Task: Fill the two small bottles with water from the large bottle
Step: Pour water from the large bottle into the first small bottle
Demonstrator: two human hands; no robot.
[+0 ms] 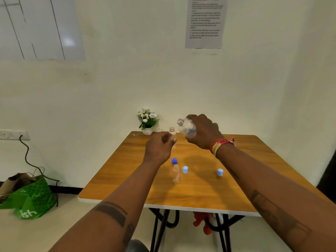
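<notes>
My right hand (203,132) grips the large clear bottle (186,127), lifted above the table and tilted left, its open neck pointing up and left. My left hand (159,148) is closed around a small clear bottle (172,132), held upright with its open mouth just below and left of the large bottle's neck. The two mouths are apart. A second small bottle (176,174) stands uncapped on the wooden table (200,188), nearer to me. A dark blue cap (174,161) lies just behind it. Two light blue caps (185,169) (220,172) rest to its right.
A small white pot of white flowers (147,122) stands at the table's far left corner against the wall. A green bag (31,195) and a black cable lie on the floor at the left. Something red (201,222) sits under the table.
</notes>
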